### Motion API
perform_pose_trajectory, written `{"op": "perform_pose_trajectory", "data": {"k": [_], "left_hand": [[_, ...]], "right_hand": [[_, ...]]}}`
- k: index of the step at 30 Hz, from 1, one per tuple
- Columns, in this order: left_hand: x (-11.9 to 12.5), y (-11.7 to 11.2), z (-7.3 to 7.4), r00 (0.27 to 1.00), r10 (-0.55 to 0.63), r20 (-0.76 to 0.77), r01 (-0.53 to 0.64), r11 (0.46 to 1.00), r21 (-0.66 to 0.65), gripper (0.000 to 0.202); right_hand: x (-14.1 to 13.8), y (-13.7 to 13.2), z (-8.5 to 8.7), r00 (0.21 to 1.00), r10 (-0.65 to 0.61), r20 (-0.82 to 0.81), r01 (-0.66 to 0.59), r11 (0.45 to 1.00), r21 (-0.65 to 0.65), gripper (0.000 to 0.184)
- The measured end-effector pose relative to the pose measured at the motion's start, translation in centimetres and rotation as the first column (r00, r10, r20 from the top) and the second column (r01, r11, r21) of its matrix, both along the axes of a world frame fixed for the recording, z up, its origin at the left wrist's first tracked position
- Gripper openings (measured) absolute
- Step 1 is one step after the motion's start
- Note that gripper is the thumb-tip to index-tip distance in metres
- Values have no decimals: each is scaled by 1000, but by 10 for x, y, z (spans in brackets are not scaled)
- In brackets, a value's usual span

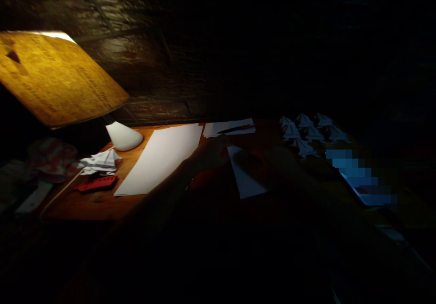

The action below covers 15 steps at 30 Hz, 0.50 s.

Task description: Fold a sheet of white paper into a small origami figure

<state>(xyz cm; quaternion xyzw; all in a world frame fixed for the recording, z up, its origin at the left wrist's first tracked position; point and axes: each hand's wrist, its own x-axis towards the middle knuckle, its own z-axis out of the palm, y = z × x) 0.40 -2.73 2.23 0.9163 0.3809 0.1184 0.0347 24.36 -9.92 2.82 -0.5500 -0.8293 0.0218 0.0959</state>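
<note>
The scene is very dark. My left hand (211, 152) reaches across the wooden table (102, 206) and meets the top corner of a small white paper sheet (245, 183). My right hand (269, 165) lies dimly over the right side of that sheet. The darkness hides the fingers of both hands. A larger white sheet (163, 158) lies just left of my left hand. Behind the hands, a dark pen (235, 129) rests on another white sheet (218, 127).
A lamp with a yellow shade (57, 79) and white base (124, 137) stands at the left. A folded paper figure (100, 161) and a red object (97, 182) lie near it. Several folded paper figures (308, 133) sit at the back right, with a glowing screen (363, 179) further right.
</note>
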Motion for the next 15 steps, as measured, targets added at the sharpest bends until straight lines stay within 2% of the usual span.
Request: {"op": "perform_pose_trajectory", "data": {"k": [8, 15], "left_hand": [[2, 0, 0, 1000, 16, 0, -16, 1000, 13, 44], [5, -3, 4, 997, 38, -69, -31, 995, 99, 39]], "right_hand": [[0, 0, 3, 1000, 19, 19, -19, 1000, 2, 29], [0, 1, -1, 1000, 13, 17, -13, 1000, -4, 29]]}}
